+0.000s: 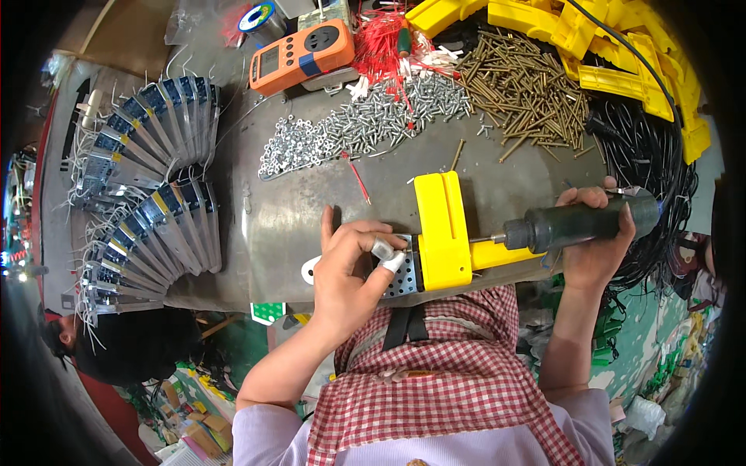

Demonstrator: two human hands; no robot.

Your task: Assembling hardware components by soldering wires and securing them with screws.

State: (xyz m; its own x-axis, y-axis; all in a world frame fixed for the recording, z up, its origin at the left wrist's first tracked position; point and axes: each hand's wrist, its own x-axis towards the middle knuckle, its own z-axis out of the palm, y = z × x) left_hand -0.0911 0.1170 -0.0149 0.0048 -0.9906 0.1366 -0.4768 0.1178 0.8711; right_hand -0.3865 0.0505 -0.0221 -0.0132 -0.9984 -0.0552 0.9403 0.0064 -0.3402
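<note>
My right hand [594, 233] is wrapped round a dark electric screwdriver [563, 225], held level. Its thin bit points left and meets the right side of a yellow plastic part [444, 233] near the table's front edge. Against the part's left side sits a perforated metal plate [400, 278]. My left hand [350, 268] is over that plate with thumb and index finger pinched together, both tips wrapped in whitish tape. Whatever is between those fingertips is hidden. A white rounded tab [310, 270] with a hole shows left of my left hand.
Behind lie piles of nuts [291, 147], silver screws [388, 113] and long brass-coloured screws [524, 93]. An orange meter [301, 58] stands at the back, near red wires [381, 46]. Fanned metal-cased assemblies [167, 233] fill the left. Yellow parts [622, 78] and black cables [641, 167] crowd the right.
</note>
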